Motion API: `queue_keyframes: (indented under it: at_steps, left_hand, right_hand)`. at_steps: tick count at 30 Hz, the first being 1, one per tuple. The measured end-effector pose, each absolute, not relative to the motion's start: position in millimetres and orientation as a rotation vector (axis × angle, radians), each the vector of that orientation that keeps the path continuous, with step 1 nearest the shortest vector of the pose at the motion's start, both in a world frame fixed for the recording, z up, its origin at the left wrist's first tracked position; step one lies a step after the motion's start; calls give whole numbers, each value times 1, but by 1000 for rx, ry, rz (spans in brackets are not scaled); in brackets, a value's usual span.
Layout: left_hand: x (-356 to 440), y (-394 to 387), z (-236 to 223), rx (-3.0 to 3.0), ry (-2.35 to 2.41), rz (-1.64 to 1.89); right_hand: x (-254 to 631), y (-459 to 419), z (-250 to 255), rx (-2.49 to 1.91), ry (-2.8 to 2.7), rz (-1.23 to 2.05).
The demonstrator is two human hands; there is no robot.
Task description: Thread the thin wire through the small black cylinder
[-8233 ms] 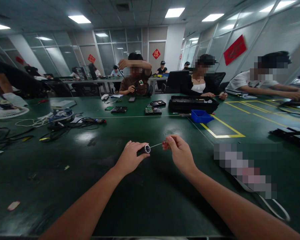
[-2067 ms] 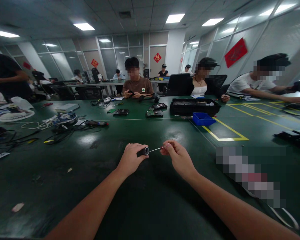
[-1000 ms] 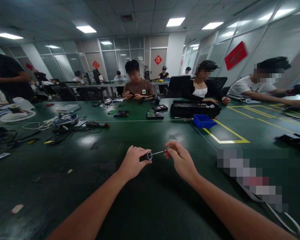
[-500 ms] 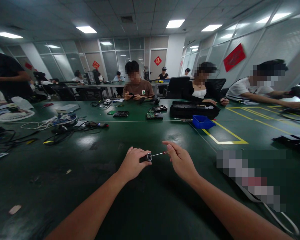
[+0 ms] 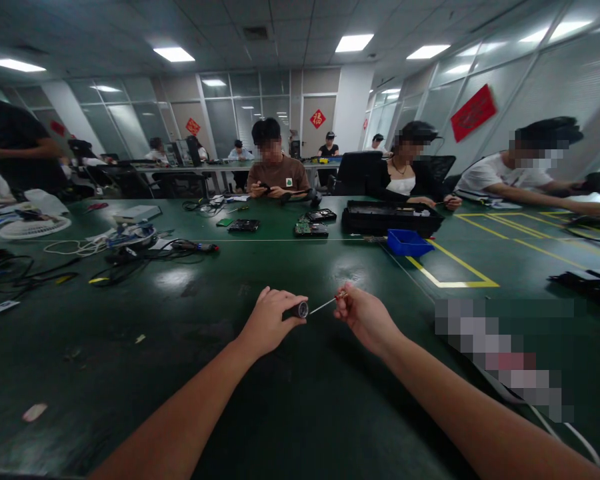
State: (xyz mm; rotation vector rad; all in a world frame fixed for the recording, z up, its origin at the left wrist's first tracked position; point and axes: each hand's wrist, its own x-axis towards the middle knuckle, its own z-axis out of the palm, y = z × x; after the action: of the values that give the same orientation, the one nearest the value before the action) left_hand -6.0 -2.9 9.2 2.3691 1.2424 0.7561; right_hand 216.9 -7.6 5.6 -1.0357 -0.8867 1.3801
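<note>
My left hand (image 5: 270, 321) is closed around a small black cylinder (image 5: 301, 309) whose round, pale-rimmed end faces right and toward me. What kind of part the cylinder is, I cannot make out. In my right hand (image 5: 363, 315) is a screwdriver (image 5: 324, 305), its red handle between the closed fingers. The thin metal shaft points left and slightly down, its tip close beside the cylinder's round end. Whether the tip touches the rim, I cannot tell. Both hands are held over the green table (image 5: 280, 427).
Farther back lie circuit boards (image 5: 311, 229), a black tray (image 5: 393, 219) and a blue bin (image 5: 409, 243). Tangled cables (image 5: 130, 257) spread at left. A blurred-out strip-shaped object (image 5: 505, 360) with a white cord lies right of my right arm. Several people sit across the table.
The screwdriver's shaft has come away from inside the cylinder's end and now slants more steeply. My right fingers, earlier partly extended, have curled round the handle.
</note>
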Motion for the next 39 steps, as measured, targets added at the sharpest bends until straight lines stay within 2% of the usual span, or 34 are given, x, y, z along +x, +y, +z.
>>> queue_keyframes:
  at_steps: [6,17,39]
  left_hand:
    - [-9,-2,8,2369,1287,751]
    - [-6,-6,12,2337,1330,763]
    - [-6,-3,5,2301,1317,801]
  right_hand:
    - [215,-11,6,-1107,-1040,1142]
    - [212,-19,7,-1106,-1245,949]
    - [212,-29,19,-1219,-1398,761]
